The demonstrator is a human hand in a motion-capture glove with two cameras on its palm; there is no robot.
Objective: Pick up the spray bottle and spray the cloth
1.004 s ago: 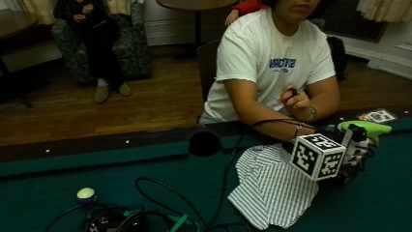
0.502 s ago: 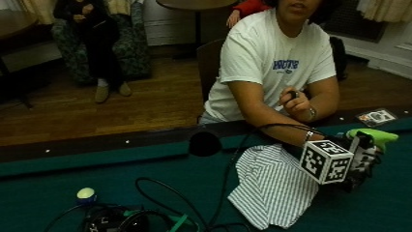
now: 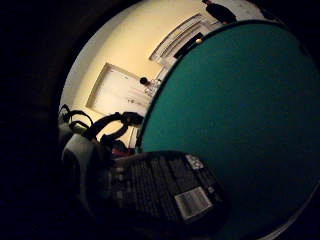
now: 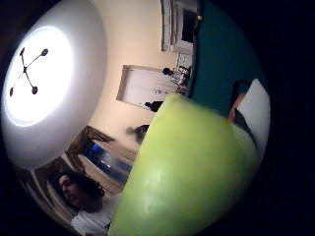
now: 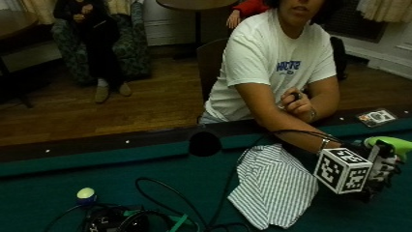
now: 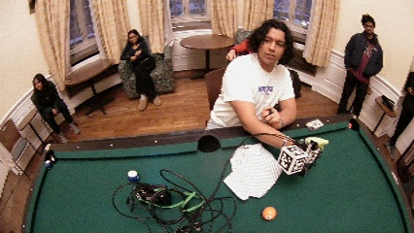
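At the right end of the green table (image 5: 77, 169), the spray bottle (image 5: 385, 143) stands upright in the gloved right hand (image 5: 381, 166) — its lime-green plastic head shows above the fingers, which curl round the body below. Seen from the palm, a smooth green dome fills the thumb-side view and a dark printed label with a barcode lies close in the other, so the bottle sits right against the palm. Just left of the hand the cloth (image 5: 273, 188) lies flat on the felt — white with fine dark stripes, folded, soft and rumpled at its edges. Judging by this, the nozzle must turn left and down toward the cloth. Which way it faces now cannot be told. Behind, the bare left hand (image 5: 297, 104) rests curled near the table's rail.
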